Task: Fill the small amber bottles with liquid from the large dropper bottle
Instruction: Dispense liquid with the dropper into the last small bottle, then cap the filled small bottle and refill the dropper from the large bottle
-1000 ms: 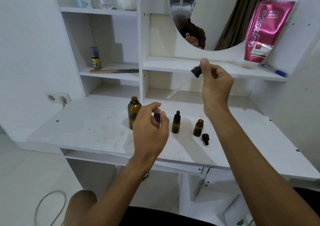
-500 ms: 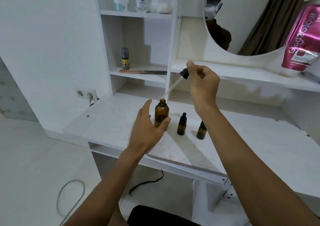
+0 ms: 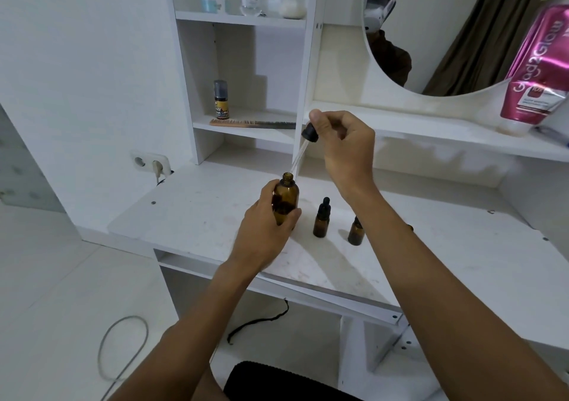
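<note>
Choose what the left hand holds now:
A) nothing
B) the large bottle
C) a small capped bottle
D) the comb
B: the left hand grips the large bottle around its body, while the right hand pinches the dropper, whose tip is close to the bottle's open mouth.

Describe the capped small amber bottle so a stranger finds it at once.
Start at the white desk below the round mirror. Three amber bottles line up on it; take the middle one, the small capped bottle. It is smaller than the open large bottle that the left hand grips, and wears a black dropper cap.
</note>
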